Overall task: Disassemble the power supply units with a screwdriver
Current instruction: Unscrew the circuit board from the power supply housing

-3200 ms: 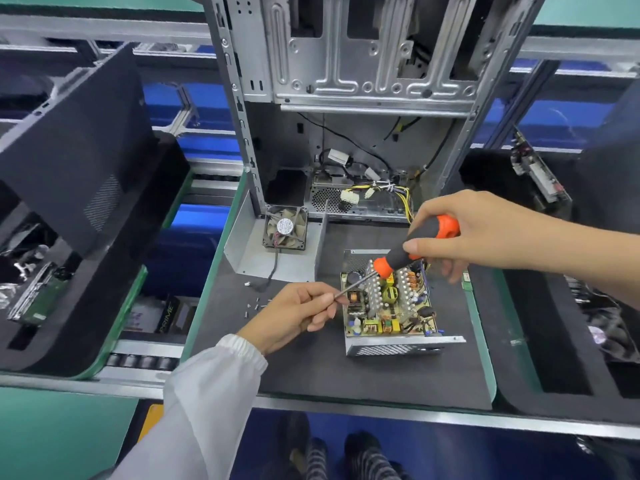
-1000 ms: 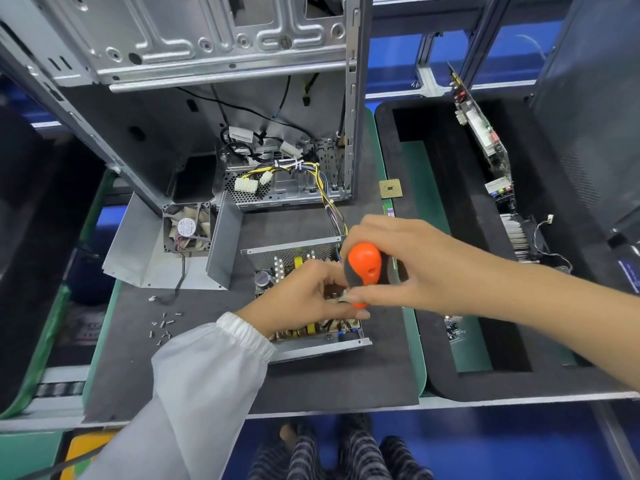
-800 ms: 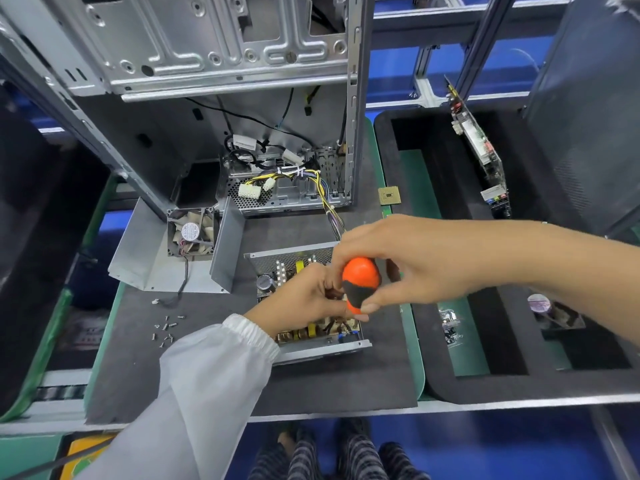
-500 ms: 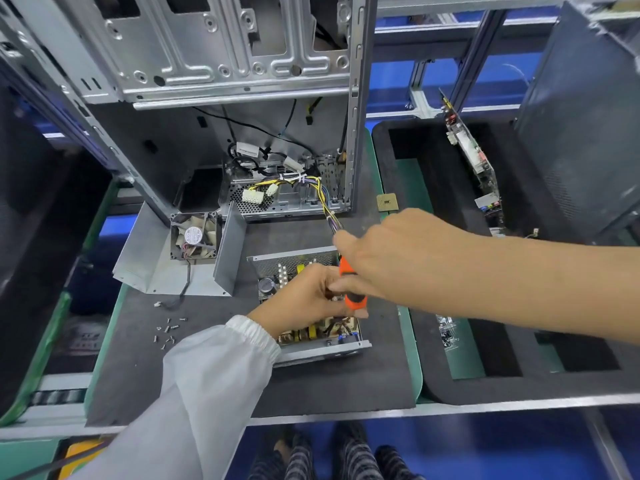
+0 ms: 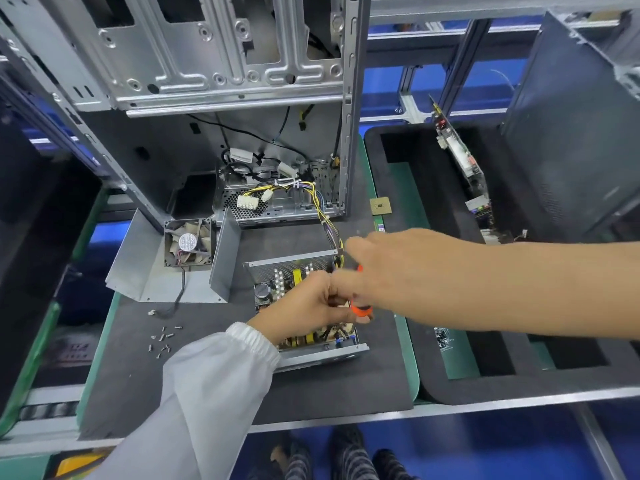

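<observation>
An opened power supply unit (image 5: pixel 322 353) lies on the dark mat, its circuit board bare and its wire bundle running up to the computer case. My right hand (image 5: pixel 391 271) grips an orange and black screwdriver (image 5: pixel 360 310) over the board; most of the tool is hidden under the hand. My left hand (image 5: pixel 304 306) reaches in from the lower left with curled fingers, right at the screwdriver's shaft. Whether it pinches the shaft or rests on the board is hidden. The removed metal cover with its fan (image 5: pixel 188 242) sits to the left.
An open computer case (image 5: pixel 221 98) stands behind the unit. Several loose screws (image 5: pixel 162 339) lie on the mat at the left. A black foam tray (image 5: pixel 446 386) at the right holds circuit boards (image 5: pixel 460 164). A small chip (image 5: pixel 380 205) lies beside the case.
The view has swung right since the oldest frame. My right hand has tipped the screwdriver upright and lowered it over the board, covering the handle. My left hand stays at the shaft.
</observation>
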A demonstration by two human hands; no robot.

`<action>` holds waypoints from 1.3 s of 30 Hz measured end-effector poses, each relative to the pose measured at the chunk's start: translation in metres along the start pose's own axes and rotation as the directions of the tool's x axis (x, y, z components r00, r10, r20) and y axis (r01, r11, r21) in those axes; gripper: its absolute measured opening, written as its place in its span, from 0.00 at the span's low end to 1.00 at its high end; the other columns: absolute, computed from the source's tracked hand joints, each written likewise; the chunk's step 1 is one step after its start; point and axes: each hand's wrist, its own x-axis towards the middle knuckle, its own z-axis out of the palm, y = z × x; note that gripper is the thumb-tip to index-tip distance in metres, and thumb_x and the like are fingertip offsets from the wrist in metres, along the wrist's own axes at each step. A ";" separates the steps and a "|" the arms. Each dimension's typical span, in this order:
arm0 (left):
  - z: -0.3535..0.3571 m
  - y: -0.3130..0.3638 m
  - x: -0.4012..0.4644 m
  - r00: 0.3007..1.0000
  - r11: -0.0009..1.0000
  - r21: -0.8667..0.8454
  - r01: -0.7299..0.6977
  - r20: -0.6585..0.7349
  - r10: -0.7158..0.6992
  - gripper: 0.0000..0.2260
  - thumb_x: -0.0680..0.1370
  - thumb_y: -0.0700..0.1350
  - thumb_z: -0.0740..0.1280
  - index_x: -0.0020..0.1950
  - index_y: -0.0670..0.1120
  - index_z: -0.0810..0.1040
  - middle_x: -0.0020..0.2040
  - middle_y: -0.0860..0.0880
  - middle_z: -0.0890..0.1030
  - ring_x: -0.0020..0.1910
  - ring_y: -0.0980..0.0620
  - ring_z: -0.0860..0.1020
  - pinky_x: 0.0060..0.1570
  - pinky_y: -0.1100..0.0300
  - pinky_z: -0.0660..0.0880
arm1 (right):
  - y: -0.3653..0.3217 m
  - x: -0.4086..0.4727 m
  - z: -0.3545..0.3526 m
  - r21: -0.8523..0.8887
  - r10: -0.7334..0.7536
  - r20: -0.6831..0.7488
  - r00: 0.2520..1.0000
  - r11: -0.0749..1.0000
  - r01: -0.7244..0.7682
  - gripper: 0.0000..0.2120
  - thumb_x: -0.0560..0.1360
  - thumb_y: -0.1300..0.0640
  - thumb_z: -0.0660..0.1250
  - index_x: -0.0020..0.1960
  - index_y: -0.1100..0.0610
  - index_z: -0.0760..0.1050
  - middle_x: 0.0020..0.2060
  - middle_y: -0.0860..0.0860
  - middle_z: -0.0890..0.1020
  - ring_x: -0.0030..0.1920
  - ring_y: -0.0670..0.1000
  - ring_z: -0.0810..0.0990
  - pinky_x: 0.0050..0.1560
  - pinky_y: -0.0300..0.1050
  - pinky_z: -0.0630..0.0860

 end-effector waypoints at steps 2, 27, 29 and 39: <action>-0.002 0.001 0.000 1.000 0.999 0.042 0.007 -0.006 -0.007 0.05 0.72 0.36 0.74 0.40 0.42 0.79 0.34 0.52 0.76 0.35 0.63 0.72 0.37 0.66 0.71 | 0.007 -0.006 0.001 0.147 -0.125 0.048 0.991 0.982 0.116 0.23 0.70 0.61 0.67 0.59 0.48 0.63 0.54 0.51 0.63 0.50 0.52 0.64 0.41 0.47 0.69; -0.006 0.000 0.002 0.996 0.996 -0.055 0.074 0.048 -0.071 0.04 0.73 0.39 0.75 0.45 0.43 0.82 0.39 0.37 0.82 0.40 0.48 0.77 0.45 0.44 0.77 | 0.013 -0.010 -0.024 0.218 0.113 0.099 0.989 0.967 -0.133 0.30 0.71 0.29 0.61 0.61 0.50 0.64 0.44 0.51 0.69 0.33 0.51 0.69 0.32 0.47 0.70; -0.007 -0.002 0.003 0.992 0.993 -0.021 0.115 0.058 -0.114 0.20 0.71 0.49 0.76 0.45 0.31 0.78 0.39 0.30 0.78 0.37 0.43 0.72 0.42 0.42 0.73 | 0.005 -0.003 -0.025 0.009 0.182 -0.008 0.983 0.983 -0.182 0.26 0.76 0.32 0.54 0.55 0.55 0.67 0.32 0.50 0.62 0.27 0.49 0.58 0.26 0.42 0.59; -0.009 0.005 0.004 0.993 0.997 -0.013 0.071 0.094 -0.070 0.02 0.73 0.41 0.75 0.42 0.45 0.83 0.37 0.38 0.80 0.39 0.46 0.74 0.46 0.43 0.76 | 0.001 0.000 -0.029 0.030 0.179 0.009 0.984 0.983 -0.179 0.18 0.78 0.38 0.60 0.49 0.53 0.63 0.32 0.49 0.61 0.30 0.49 0.67 0.25 0.42 0.57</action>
